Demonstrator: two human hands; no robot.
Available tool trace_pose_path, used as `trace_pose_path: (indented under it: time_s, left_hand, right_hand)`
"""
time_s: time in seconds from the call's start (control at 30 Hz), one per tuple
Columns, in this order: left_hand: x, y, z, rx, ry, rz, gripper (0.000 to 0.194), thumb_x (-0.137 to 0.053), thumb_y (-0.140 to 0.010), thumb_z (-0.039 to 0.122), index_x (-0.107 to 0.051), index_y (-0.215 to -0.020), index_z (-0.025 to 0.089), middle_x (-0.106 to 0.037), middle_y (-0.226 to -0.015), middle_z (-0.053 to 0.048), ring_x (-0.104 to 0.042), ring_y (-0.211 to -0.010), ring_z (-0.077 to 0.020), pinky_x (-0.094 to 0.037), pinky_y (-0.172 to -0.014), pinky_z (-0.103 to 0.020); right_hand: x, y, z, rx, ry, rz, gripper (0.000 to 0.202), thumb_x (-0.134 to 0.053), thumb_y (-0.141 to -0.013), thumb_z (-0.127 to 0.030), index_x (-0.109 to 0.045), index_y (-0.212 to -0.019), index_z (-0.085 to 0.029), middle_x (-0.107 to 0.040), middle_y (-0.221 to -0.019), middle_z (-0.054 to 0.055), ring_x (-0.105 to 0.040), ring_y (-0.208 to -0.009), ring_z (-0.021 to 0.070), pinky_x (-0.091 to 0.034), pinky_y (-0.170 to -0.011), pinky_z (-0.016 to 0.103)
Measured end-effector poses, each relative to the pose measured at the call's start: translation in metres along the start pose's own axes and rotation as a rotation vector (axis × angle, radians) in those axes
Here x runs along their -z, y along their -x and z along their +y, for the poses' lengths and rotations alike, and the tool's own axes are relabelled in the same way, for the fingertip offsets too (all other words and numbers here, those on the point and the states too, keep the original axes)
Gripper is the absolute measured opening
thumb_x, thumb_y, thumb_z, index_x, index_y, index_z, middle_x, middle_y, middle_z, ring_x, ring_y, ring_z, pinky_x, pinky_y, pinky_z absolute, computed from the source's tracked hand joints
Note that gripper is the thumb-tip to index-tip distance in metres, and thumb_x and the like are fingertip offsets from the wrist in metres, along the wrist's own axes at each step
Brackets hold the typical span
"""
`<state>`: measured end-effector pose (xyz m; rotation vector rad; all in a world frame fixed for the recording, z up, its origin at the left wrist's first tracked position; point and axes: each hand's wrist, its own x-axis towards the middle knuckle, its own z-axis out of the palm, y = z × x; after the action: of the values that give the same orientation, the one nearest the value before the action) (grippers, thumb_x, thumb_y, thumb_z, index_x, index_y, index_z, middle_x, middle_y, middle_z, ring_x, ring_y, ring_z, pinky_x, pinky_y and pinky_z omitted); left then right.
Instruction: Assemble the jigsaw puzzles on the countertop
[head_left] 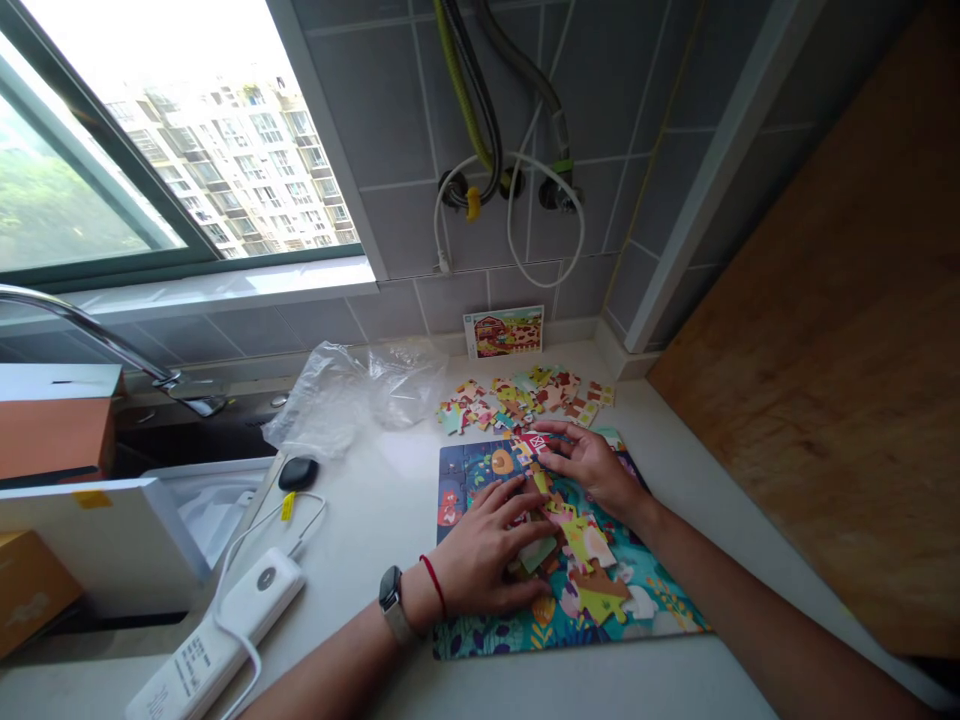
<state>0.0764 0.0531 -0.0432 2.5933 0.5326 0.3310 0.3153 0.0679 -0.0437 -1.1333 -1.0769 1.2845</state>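
Note:
A teal and dark blue puzzle board [517, 632] lies on the white counter, with loose puzzle pieces [589, 540] scattered on it. Flat over pieces at the board's left middle rests my left hand [491, 550], fingers spread, with a watch and a red string at the wrist. My right hand [589, 465] is at the board's upper edge, its thumb and fingers around a red piece with a white pattern [534, 443]. Behind the board is a heap of more pieces [525, 395]. A picture card of a red barn [504, 332] leans against the wall.
Crumpled clear plastic bags [352, 390] lie left of the heap. Further left are a black mouse-like object [298, 474], a white power strip [217, 640] with a cable, boxes and a sink with a faucet [97, 325]. A wooden panel [847, 350] stands at the right.

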Motion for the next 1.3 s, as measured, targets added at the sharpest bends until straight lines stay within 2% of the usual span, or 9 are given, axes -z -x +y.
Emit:
trace_pose_path:
  time_s: [0.17, 0.27, 0.4, 0.53, 0.63, 0.77, 0.97, 1.17, 1.3]
  left_hand:
    - [-0.006, 0.001, 0.011, -0.07, 0.037, -0.013, 0.068, -0.074, -0.09, 0.058, -0.057, -0.149, 0.029, -0.051, -0.159, -0.01, -0.035, -0.154, -0.0415, -0.036, -0.125, -0.061]
    - [0.0, 0.0, 0.015, -0.105, 0.129, 0.045, 0.061, -0.069, -0.096, 0.058, -0.059, -0.147, 0.027, -0.057, -0.153, -0.013, -0.045, -0.149, -0.036, -0.04, -0.124, -0.053]
    - [0.015, -0.001, 0.008, -0.042, 0.161, 0.286, 0.026, -0.055, -0.106, 0.037, -0.071, -0.123, 0.026, -0.072, -0.127, -0.012, -0.064, -0.123, -0.029, -0.053, -0.108, -0.049]
    - [0.022, 0.002, -0.016, 0.097, 0.111, 0.508, 0.018, -0.059, -0.105, 0.028, -0.071, -0.119, 0.026, -0.072, -0.123, -0.011, -0.066, -0.116, -0.0274, -0.056, -0.101, -0.047]
    - [0.019, 0.004, -0.032, 0.125, 0.048, 0.442, 0.041, -0.069, -0.1, 0.033, -0.061, -0.14, 0.027, -0.064, -0.141, -0.012, -0.059, -0.13, -0.031, -0.053, -0.108, -0.052]
    - [0.012, 0.004, -0.037, 0.115, 0.021, 0.333, 0.057, -0.069, -0.1, 0.03, -0.05, -0.153, 0.028, -0.059, -0.151, -0.011, -0.053, -0.14, -0.0319, -0.049, -0.115, -0.054]
    - [0.01, 0.003, -0.036, 0.187, 0.004, 0.346, 0.052, -0.07, -0.099, 0.033, -0.054, -0.148, 0.025, -0.062, -0.146, -0.013, -0.057, -0.135, -0.0323, -0.05, -0.113, -0.054]
    - [0.018, 0.006, -0.043, 0.247, -0.034, 0.36, 0.035, -0.063, -0.103, 0.033, -0.062, -0.136, 0.022, -0.066, -0.139, -0.013, -0.059, -0.129, -0.0327, -0.052, -0.109, -0.055]
    - [0.026, 0.007, -0.041, 0.208, -0.012, 0.354, 0.032, -0.062, -0.104, 0.035, -0.064, -0.134, 0.024, -0.064, -0.14, -0.013, -0.061, -0.127, -0.0303, -0.054, -0.108, -0.051]
  right_hand:
    - [-0.001, 0.002, -0.001, -0.04, -0.018, -0.09, 0.053, -0.091, -0.072, -0.033, -0.076, -0.122, -0.022, -0.077, -0.123, 0.01, -0.075, -0.101, 0.0217, -0.064, -0.083, 0.033]
    - [-0.001, 0.003, 0.0, -0.085, -0.028, -0.139, 0.055, -0.09, -0.074, -0.031, -0.075, -0.126, -0.021, -0.079, -0.114, 0.009, -0.075, -0.089, 0.0187, -0.064, -0.073, 0.029]
    - [-0.001, 0.002, 0.001, -0.07, 0.011, -0.184, 0.054, -0.088, -0.075, -0.029, -0.075, -0.127, -0.022, -0.078, -0.121, 0.009, -0.075, -0.096, 0.0203, -0.064, -0.074, 0.028]
    - [-0.002, 0.002, 0.003, -0.026, 0.098, -0.224, 0.05, -0.085, -0.077, -0.027, -0.077, -0.127, -0.023, -0.077, -0.128, 0.009, -0.075, -0.108, 0.0252, -0.065, -0.087, 0.037]
    - [-0.004, 0.003, 0.006, 0.025, 0.142, -0.261, 0.05, -0.08, -0.079, -0.023, -0.076, -0.129, -0.024, -0.076, -0.13, 0.009, -0.075, -0.112, 0.0261, -0.063, -0.095, 0.04]
    - [-0.007, 0.005, 0.012, 0.057, 0.192, -0.236, 0.056, -0.076, -0.081, -0.02, -0.071, -0.137, -0.025, -0.079, -0.122, 0.007, -0.077, -0.102, 0.0224, -0.066, -0.089, 0.038]
    - [-0.009, 0.006, 0.018, 0.125, 0.291, -0.145, 0.048, -0.072, -0.083, -0.02, -0.073, -0.13, -0.026, -0.068, -0.143, 0.01, -0.075, -0.113, 0.0249, -0.067, -0.087, 0.038]
    - [-0.009, 0.008, 0.012, 0.344, 0.608, -0.133, 0.035, -0.069, -0.086, -0.012, -0.078, -0.118, -0.025, -0.071, -0.135, 0.009, -0.066, -0.128, 0.0265, -0.052, -0.112, 0.047]
    - [-0.008, 0.009, 0.006, 0.405, 0.784, -0.127, 0.032, -0.073, -0.085, -0.008, -0.077, -0.112, -0.025, -0.073, -0.117, 0.008, -0.068, -0.114, 0.0251, -0.054, -0.103, 0.042]
